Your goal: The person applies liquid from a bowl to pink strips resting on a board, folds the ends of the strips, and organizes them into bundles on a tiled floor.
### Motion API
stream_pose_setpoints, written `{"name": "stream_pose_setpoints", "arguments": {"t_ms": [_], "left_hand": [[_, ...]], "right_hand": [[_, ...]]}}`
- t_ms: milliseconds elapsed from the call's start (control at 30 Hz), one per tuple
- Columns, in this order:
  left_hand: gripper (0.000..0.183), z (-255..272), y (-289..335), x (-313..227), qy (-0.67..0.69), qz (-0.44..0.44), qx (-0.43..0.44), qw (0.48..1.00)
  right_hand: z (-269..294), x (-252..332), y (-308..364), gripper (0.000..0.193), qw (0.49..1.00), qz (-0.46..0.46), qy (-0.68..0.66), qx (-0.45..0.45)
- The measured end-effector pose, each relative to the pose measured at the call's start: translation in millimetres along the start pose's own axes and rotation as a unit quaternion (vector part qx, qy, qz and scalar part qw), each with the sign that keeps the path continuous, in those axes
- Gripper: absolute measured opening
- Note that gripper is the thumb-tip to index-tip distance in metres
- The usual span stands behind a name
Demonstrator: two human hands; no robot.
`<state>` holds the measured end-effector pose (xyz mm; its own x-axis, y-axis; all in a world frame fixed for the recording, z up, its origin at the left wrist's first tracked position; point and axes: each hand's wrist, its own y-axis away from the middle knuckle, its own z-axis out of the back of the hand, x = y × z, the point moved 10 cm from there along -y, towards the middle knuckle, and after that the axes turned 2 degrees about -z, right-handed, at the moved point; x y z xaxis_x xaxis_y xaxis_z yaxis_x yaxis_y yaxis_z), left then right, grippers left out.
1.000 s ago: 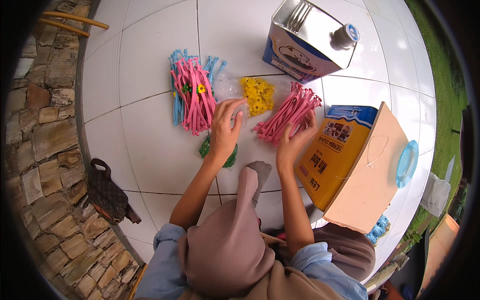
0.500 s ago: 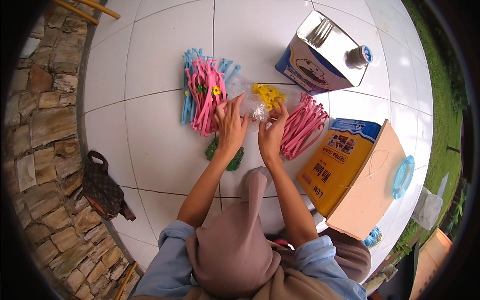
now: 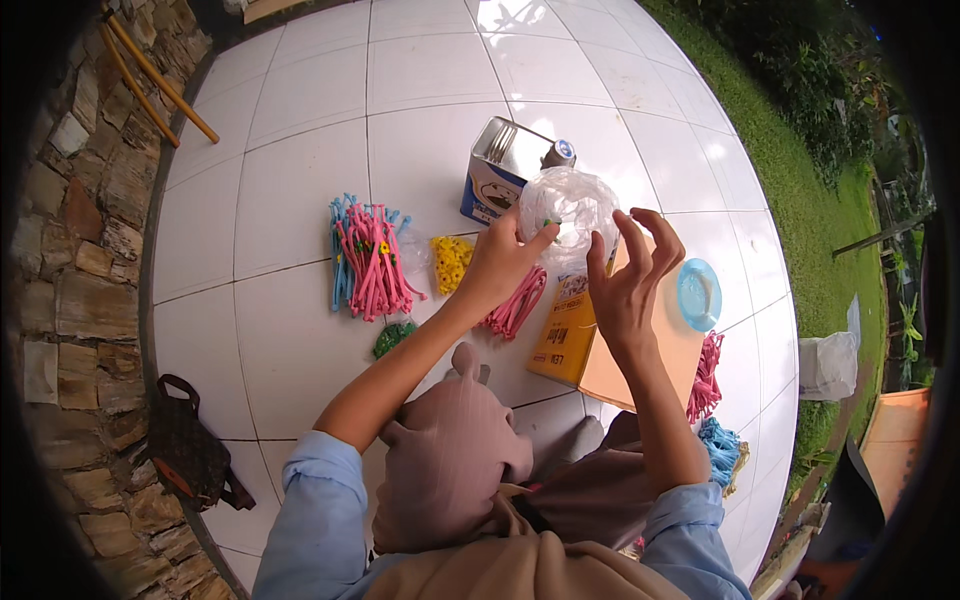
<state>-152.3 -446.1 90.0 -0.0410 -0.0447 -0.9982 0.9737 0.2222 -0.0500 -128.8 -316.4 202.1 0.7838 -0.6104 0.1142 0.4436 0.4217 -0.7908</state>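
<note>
A clear crumpled plastic bag is raised in front of the metal can. My left hand pinches its lower left side, with a small green bit showing by the fingertips. My right hand is beside the bag's right edge, fingers spread and bent; whether a fingertip touches the plastic I cannot tell. Below the bag, yellow flower-shaped pieces lie on the tiles, left of my left wrist. Pink strips with small flowers rest against blue strips farther left. Green pieces are heaped near my left forearm.
More pink strips lie between my arms. A blue-and-white metal can stands behind. On the right are a yellow box with a tan board, a light-blue dish and blue bundled strips. A brown bag lies left.
Both hands have risen from the floor and moved right, with the clear bag lifted in the left. My right hand's fingers have spread. The view has shifted, showing more floor and grass.
</note>
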Motion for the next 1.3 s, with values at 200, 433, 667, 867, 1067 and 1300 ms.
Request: {"name": "stream_pose_setpoints", "arguments": {"t_ms": [200,433,667,867,1067,1300], "left_hand": [[0.046,-97.0,-11.7,-23.0,-0.066,-0.012,0.091,0.994],[0.043,-160.4,9.5,0.9,0.005,0.073,0.082,0.994],[0.032,-190.3,17.6,-5.4,0.170,0.137,0.117,0.969],[0.034,-191.3,15.2,1.0,0.155,0.118,0.130,0.972],[0.035,-193.4,3.6,13.0,0.045,0.092,0.159,0.982],[0.036,-168.7,-9.1,41.6,-0.206,0.089,0.085,0.971]], "right_hand": [[44.2,-59.4,20.1,0.045,0.982,-0.106,-0.041,0.148],[50.3,-105.4,60.2,0.075,0.957,-0.186,-0.029,0.220],[67.6,-135.4,72.9,0.069,0.946,-0.243,-0.137,0.162],[67.4,-142.1,77.8,0.066,0.896,-0.310,-0.297,0.111],[60.0,-149.1,89.6,0.070,0.908,-0.310,-0.248,0.133],[84.4,-165.5,89.6,0.072,0.939,-0.314,-0.137,0.008]]}}
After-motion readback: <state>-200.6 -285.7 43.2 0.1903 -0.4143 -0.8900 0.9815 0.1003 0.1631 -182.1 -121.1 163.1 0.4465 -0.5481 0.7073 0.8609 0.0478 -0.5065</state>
